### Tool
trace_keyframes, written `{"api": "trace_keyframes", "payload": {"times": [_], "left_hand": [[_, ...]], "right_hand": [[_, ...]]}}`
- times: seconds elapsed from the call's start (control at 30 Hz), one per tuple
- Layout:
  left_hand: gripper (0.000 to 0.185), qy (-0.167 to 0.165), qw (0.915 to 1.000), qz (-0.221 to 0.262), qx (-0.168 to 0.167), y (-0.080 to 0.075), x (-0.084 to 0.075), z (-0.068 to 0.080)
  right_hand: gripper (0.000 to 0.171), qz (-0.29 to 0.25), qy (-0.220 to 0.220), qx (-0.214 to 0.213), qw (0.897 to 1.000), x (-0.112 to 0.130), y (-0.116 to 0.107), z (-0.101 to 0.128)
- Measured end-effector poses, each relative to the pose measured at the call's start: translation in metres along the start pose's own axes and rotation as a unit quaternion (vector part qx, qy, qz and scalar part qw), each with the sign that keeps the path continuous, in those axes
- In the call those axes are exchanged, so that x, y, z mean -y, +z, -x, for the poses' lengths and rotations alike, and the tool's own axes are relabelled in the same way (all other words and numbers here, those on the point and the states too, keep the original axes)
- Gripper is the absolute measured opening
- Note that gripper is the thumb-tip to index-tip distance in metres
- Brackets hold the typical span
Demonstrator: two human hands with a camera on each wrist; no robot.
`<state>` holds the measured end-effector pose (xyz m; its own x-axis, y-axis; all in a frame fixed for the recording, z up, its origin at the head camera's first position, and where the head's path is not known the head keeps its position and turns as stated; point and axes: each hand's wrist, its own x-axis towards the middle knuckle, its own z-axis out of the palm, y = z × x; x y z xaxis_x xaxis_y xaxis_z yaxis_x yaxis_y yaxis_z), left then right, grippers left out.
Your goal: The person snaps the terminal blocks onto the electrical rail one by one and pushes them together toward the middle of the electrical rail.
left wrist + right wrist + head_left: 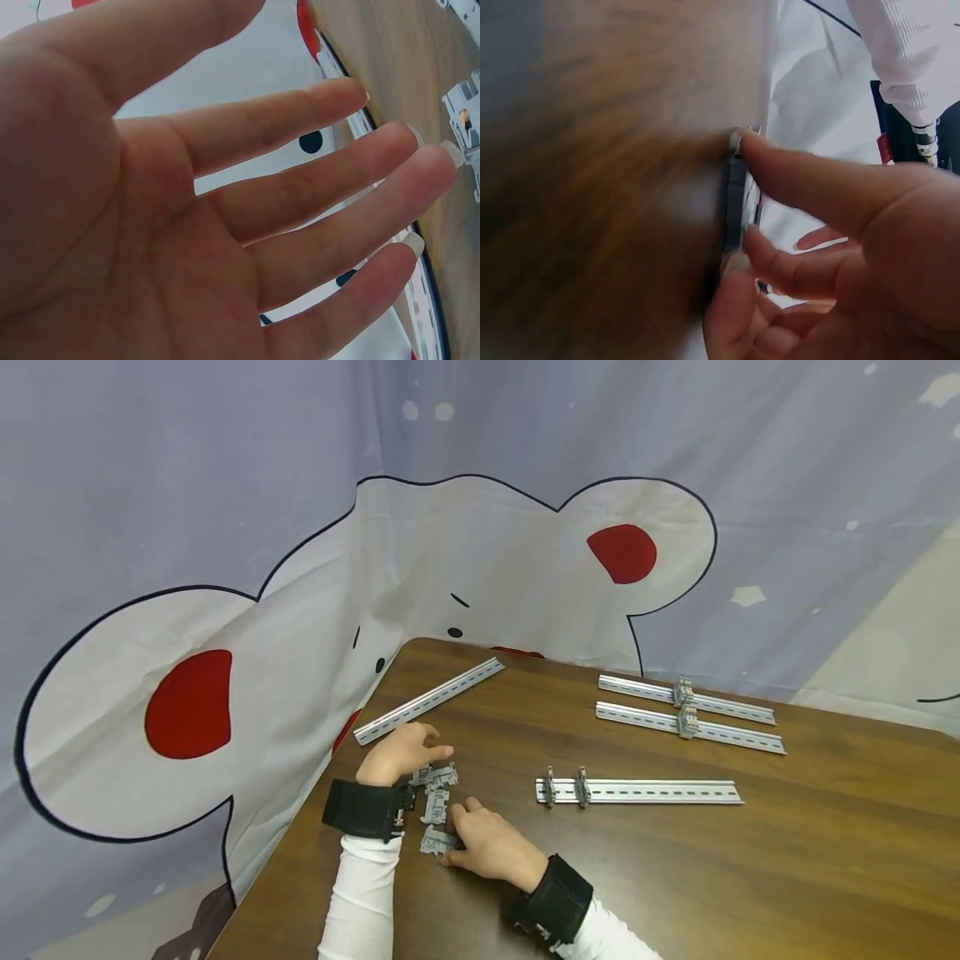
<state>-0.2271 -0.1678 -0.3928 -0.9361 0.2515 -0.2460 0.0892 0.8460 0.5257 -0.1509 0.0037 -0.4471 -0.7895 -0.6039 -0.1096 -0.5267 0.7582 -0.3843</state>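
Terminal block (437, 841): small grey plastic piece lying on the wooden table (675, 877) near its left edge, pinched at its ends by the right hand (491, 847); in the right wrist view its thin edge sits between thumb and a fingertip (736, 141)
Loose blocks (437, 785): a few more grey pieces just behind it, touching or nearly touching one another
Right hand: curled round the block, clamped on it
Left hand (401, 752): fingers straight and spread, holding nothing (the left wrist view shows the bare palm), hovering at the loose blocks
Nearest rail (637, 791): well apart to the right, two blocks already clipped on it
Other rails: two further back on the right (690, 714), one bare rail (427, 702) along the table's left edge
Risk, grip: the pinch is on narrow ends, so the block may twist or pop free if squeezed unevenly
Risk, edge: the pile lies close to the table's edge, and a sweep of the left hand may push a piece off it
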Motion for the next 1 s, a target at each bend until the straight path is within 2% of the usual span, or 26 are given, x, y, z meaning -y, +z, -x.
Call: {"api": "trace_keyframes", "payload": {"times": [0.27, 0.37, 0.47, 0.57, 0.63, 0.7, 0.8, 0.87, 1.0], "left_hand": [[0.051, 0.005, 0.9999, -0.002, 0.013, 0.007, -0.007, -0.008], [0.05, 0.006, 0.9999, -0.006, 0.015, 0.011, -0.013, -0.009], [0.049, 0.018, 0.9997, -0.014, 0.01, 0.017, -0.023, -0.008], [0.043, 0.061, 0.998, -0.019, 0.006, 0.022, -0.038, -0.002], [0.033, 0.114, 0.9933, -0.013, 0.01, 0.026, -0.052, 0.001], [0.024, 0.174, 0.9846, -0.004, 0.019, 0.03, -0.066, 0.005], [0.028, 0.246, 0.9684, 0.011, 0.036, 0.035, -0.08, 0.008], [0.032, 0.267, 0.9627, 0.014, 0.045, 0.038, -0.086, 0.008], [0.031, 0.283, 0.9567, 0.024, 0.065, 0.044, -0.092, 0.005]], "right_hand": [[0.027, 0.021, -0.098, 0.004, 0.995, -0.018, -0.002, 0.005], [0.025, -0.015, -0.127, 0.002, 0.992, -0.027, -0.007, 0.007], [0.023, -0.075, -0.135, -0.002, 0.988, -0.038, -0.018, 0.011], [0.02, -0.126, -0.131, -0.025, 0.983, -0.048, -0.038, 0.019], [0.019, -0.152, -0.128, -0.047, 0.979, -0.057, -0.053, 0.028], [0.019, -0.168, -0.123, -0.065, 0.976, -0.065, -0.068, 0.037], [0.018, -0.185, -0.108, -0.077, 0.974, -0.077, -0.085, 0.052], [0.017, -0.187, -0.099, -0.082, 0.974, -0.084, -0.093, 0.06], [0.016, -0.209, -0.087, -0.089, 0.97, -0.098, -0.102, 0.071]]}}
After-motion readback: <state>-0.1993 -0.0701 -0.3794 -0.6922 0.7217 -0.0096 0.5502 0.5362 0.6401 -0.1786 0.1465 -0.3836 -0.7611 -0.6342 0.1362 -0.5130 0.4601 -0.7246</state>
